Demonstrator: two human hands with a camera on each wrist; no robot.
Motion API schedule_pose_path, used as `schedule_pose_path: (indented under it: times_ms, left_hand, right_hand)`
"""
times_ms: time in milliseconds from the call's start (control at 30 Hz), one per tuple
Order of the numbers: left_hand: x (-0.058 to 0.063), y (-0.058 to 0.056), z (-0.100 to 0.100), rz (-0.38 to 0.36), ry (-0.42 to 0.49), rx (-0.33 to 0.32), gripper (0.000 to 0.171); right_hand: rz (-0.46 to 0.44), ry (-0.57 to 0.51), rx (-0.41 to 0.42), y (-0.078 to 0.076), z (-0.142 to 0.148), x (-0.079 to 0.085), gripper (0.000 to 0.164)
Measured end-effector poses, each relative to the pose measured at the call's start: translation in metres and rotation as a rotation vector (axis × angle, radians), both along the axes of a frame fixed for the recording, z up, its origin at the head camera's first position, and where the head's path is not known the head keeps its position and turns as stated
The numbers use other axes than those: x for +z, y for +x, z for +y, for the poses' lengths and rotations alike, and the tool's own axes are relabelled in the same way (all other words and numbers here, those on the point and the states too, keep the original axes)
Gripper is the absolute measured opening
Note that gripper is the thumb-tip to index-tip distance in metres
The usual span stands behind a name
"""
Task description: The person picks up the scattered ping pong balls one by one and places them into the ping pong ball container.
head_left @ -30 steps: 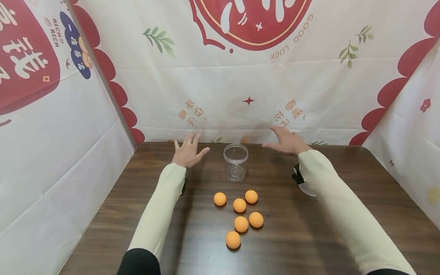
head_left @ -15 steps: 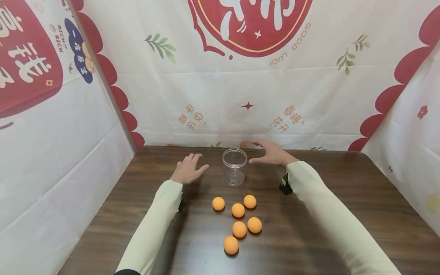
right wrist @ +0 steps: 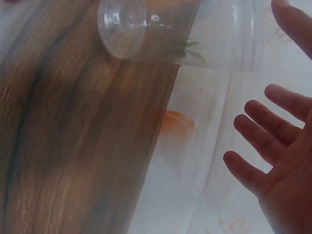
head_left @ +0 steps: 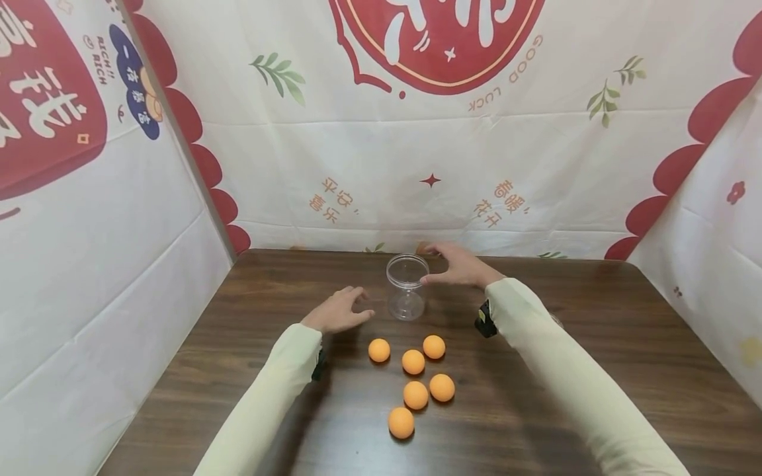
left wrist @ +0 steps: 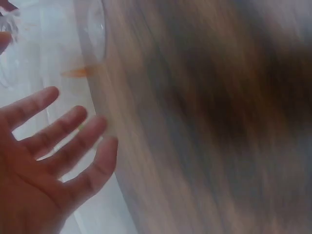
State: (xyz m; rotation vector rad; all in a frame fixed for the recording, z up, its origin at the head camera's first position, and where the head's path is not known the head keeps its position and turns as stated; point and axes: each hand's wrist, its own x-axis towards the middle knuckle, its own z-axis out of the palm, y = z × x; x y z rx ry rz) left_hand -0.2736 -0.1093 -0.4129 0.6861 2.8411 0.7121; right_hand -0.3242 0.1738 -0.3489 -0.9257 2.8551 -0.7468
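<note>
A clear plastic jar stands upright without a lid near the back of the wooden table. On its right side is my right hand, thumb and fingers spread, the thumb overlapping the rim in the head view. In the right wrist view, a gap shows between the jar and the fingertips. My left hand is left of the jar and a bit lower, fingers loosely bent and holding nothing. Several orange table tennis balls lie in a loose group in front of the jar.
Beyond the table's back edge hangs a white printed cloth, and another cloth closes off the left side. A clear rounded rim peeks out from behind the right forearm, mostly hidden by the sleeve.
Both hands have come down and inward. The right has moved left to the jar's side; the left has lowered toward the jar and its fingers have bent more. Jar and balls stay in place.
</note>
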Motion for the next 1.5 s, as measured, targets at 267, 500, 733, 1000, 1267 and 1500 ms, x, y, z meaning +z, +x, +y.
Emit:
schedule_pose_path:
  times_ms: [267, 500, 733, 1000, 1267, 1500]
  left_hand:
    - [-0.001, 0.009, 0.015, -0.093, 0.003, -0.083, 0.051]
    - [-0.002, 0.017, 0.028, -0.118, -0.043, -0.136, 0.051]
    - [-0.003, 0.023, 0.033, -0.112, -0.110, -0.133, 0.048]
    - [-0.004, 0.029, 0.034, -0.127, -0.117, -0.152, 0.044]
    - [-0.005, 0.030, 0.032, -0.129, -0.115, -0.160, 0.044]
    - [-0.006, 0.031, 0.031, -0.115, -0.132, -0.175, 0.041]
  right_hand:
    - [0.006, -0.026, 0.015, 0.000, -0.011, -0.003, 0.076]
    - [0.009, -0.018, 0.011, -0.001, -0.013, -0.004, 0.076]
    - [0.022, -0.031, 0.021, -0.001, -0.013, -0.005, 0.074]
    - [-0.027, -0.078, 0.001, -0.001, -0.014, -0.013, 0.075]
    - [-0.151, -0.225, -0.045, 0.003, -0.013, -0.024, 0.072]
    - [-0.211, -0.294, -0.068, 0.001, -0.011, -0.039, 0.073]
